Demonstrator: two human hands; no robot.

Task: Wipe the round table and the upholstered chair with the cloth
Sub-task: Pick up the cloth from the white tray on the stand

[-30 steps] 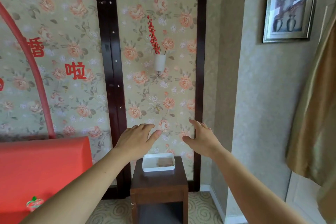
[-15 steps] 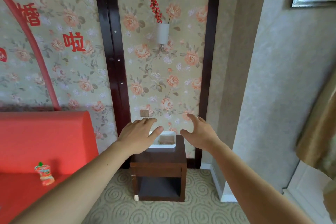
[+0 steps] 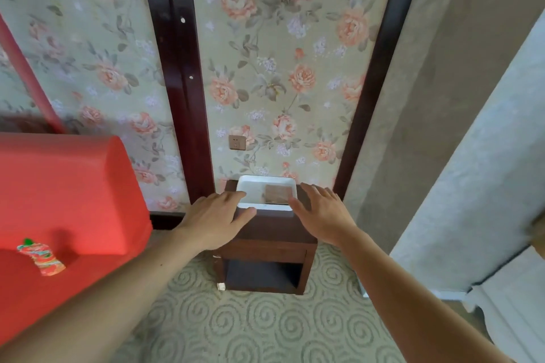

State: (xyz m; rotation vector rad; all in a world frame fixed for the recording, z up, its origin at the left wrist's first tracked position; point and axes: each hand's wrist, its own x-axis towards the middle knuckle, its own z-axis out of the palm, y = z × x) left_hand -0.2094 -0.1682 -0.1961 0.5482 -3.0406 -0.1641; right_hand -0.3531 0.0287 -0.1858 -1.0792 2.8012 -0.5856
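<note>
Single head view, wide-angle, from standing height. Faces forward and down at a floral wall (image 3: pixel 283 82), with a small dark stand (image 3: pixel 265 233) near centre. Carpet (image 3: pixel 250 327) fills the lower frame. Both forearms reach in from the bottom edge. No second view to overlap.

At frame center you see a white tray (image 3: pixel 250 190) on a dark wooden nightstand (image 3: pixel 265 244); red bed (image 3: pixel 67 186) at left.
</note>
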